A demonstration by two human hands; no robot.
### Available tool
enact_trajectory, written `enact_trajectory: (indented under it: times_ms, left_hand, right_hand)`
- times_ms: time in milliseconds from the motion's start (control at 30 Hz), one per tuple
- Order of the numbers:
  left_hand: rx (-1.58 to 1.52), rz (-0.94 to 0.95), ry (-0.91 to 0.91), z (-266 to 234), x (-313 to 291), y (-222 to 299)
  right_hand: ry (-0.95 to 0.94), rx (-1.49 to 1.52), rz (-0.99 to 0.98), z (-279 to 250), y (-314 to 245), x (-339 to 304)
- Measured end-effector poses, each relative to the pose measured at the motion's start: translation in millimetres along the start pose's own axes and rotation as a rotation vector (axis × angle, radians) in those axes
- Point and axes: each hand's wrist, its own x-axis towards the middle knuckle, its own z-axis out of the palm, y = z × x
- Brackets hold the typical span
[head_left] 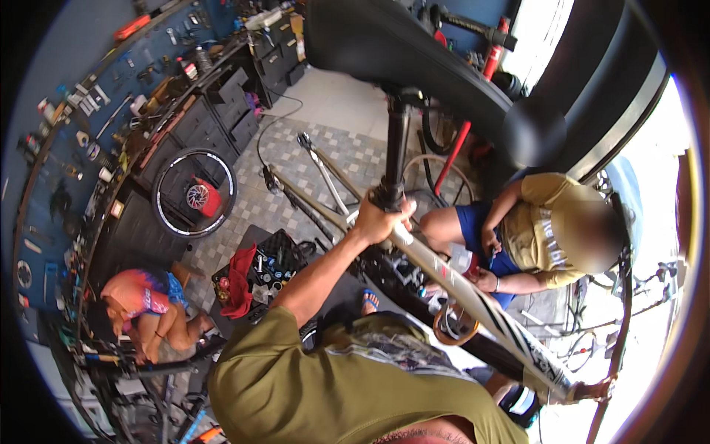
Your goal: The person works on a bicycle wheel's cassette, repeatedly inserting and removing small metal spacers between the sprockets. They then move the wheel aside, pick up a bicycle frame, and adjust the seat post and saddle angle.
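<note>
My left hand (380,220) is closed around the base of a black seatpost (396,144), where it enters a bicycle frame (444,272). The thumb wraps round the front of the clamp area. A large black saddle (399,48) sits on top of the post, close to the camera. The frame's pale tube with dark graphics slants down to the right, toward its head tube (573,388). My right hand does not show. Below the tube, a round tan ring (455,325) is partly covered by the frame.
A person in a tan shirt (543,237) sits across the frame, hands near a red-and-clear container (464,263). Another person (137,300) crouches at left. Tools and a red cloth (239,285) lie on the floor. A wheel (194,152) leans by dark drawers (200,126).
</note>
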Motion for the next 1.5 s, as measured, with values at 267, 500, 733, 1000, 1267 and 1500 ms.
enact_trajectory:
  times_ms: [267, 500, 733, 1000, 1267, 1500]
  left_hand:
    - [-0.065, -0.024, -0.026, -100, 139, 2]
    - [-0.08, -0.067, -0.132, -222, 282, -30]
    - [-0.118, -0.095, -0.26, -303, 427, -17]
    - [0.013, -0.138, -0.507, -348, 589, -35]
    - [0.098, 0.052, -0.571, -387, 722, -78]
    - [0.139, 0.242, -0.727, -393, 799, -94]
  right_hand:
    - [0.121, 0.022, 0.065, 103, 151, 93]
    - [0.199, 0.006, -0.109, 152, 252, 163]
    - [0.335, -0.047, -0.315, 215, 316, 207]
    - [0.608, 0.024, -0.428, 231, 450, 238]
    - [0.848, 0.201, -0.471, 257, 586, 314]
    - [0.751, 0.335, -0.542, 324, 661, 363]
